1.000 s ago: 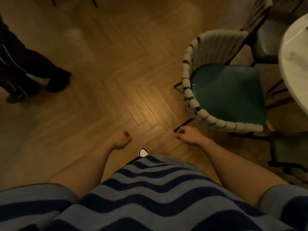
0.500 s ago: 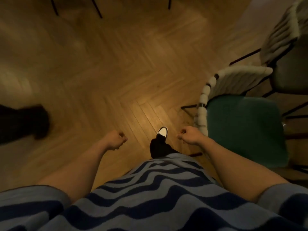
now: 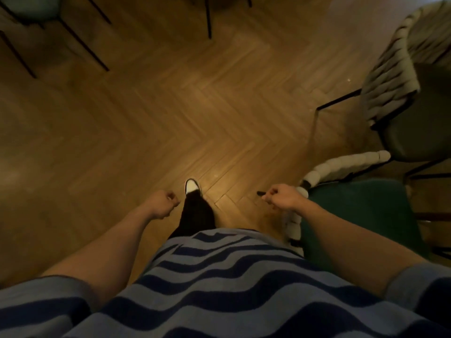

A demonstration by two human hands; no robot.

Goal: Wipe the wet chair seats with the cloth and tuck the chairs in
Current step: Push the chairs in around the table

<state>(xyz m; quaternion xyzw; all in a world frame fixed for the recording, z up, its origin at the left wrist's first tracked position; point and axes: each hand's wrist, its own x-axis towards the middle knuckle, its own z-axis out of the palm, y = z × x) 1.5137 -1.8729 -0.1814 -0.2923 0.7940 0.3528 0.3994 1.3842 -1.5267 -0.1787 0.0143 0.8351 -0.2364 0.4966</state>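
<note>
Hanging over the herringbone wood floor (image 3: 170, 113), the left hand (image 3: 163, 202) is curled into a fist and holds nothing. Just to its right, a white-toed shoe (image 3: 191, 185) steps forward below a black trouser leg (image 3: 195, 215). Farther right, the right hand (image 3: 283, 197) is also closed in a fist with nothing in it, just beside the nearest chair's pale roped rim. That green chair (image 3: 361, 215) lies directly right of the right hand; its seat is dark teal and smooth, and any wetness cannot be told in the dim light. Beyond it, up and to the right, stands a second chair (image 3: 415, 132) with a woven grey back and a dark seat on thin black legs. No cloth shows.
</note>
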